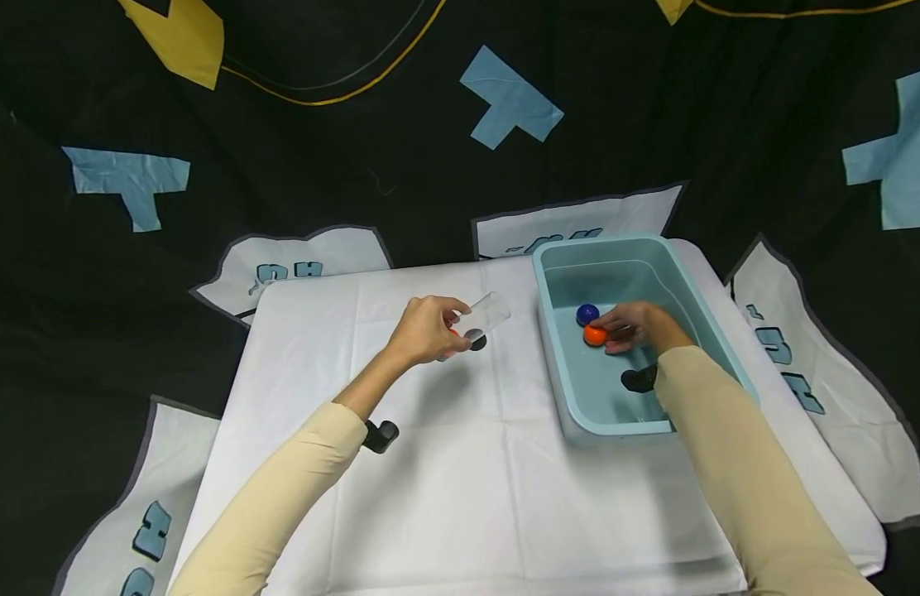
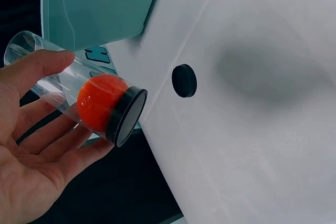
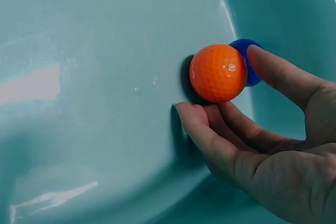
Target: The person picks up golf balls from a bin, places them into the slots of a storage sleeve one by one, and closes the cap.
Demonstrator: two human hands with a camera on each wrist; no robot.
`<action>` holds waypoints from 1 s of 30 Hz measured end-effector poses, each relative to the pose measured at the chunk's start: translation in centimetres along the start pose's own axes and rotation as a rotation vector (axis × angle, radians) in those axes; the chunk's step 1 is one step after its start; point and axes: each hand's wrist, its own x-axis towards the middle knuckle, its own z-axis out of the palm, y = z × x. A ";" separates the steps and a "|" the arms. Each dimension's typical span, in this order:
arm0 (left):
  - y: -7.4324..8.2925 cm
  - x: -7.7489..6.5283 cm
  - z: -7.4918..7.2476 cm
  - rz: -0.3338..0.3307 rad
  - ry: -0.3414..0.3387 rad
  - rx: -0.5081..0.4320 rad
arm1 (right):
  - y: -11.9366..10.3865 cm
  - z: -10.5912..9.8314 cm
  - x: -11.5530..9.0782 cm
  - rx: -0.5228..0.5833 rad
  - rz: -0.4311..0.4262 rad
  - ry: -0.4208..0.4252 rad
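The left hand (image 1: 428,329) grips a clear plastic tube (image 2: 68,80) above the white worktop (image 1: 430,497), thumb on one side and fingers along the other. The tube is tilted: a black end cap (image 2: 127,118) closes its lower end, and an orange-red ball (image 2: 100,98) rests just inside against that cap. The upper end looks uncapped, and a loose black cap (image 2: 184,81) lies on the worktop nearby.

The right hand (image 1: 630,324) is down in the blue-green tub (image 1: 624,430), thumb and fingers spread around one side of an orange golf ball (image 3: 216,74); whether the fingertips touch it is hard to tell from these angles. A blue ball (image 3: 253,77) sits beside the golf ball, partly hidden behind it in the right wrist view.

The work looks partway along: one ball is in the tube while two lie in the tub, the golf ball within the right hand's reach and the blue ball unheld. The loose cap is off the tube, so that end appears not yet closed.
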 end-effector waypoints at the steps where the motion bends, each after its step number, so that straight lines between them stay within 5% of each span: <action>1: 0.0 0.0 0.0 -0.002 0.000 -0.001 | 0.0 0.0 0.0 -0.002 -0.001 0.004; 19: -0.4 0.0 0.2 0.011 0.017 0.059 | 0.0 0.1 0.7 0.091 0.012 0.010; 30: -0.6 0.0 0.2 0.015 0.024 0.103 | -0.2 0.4 0.5 0.059 0.000 -0.011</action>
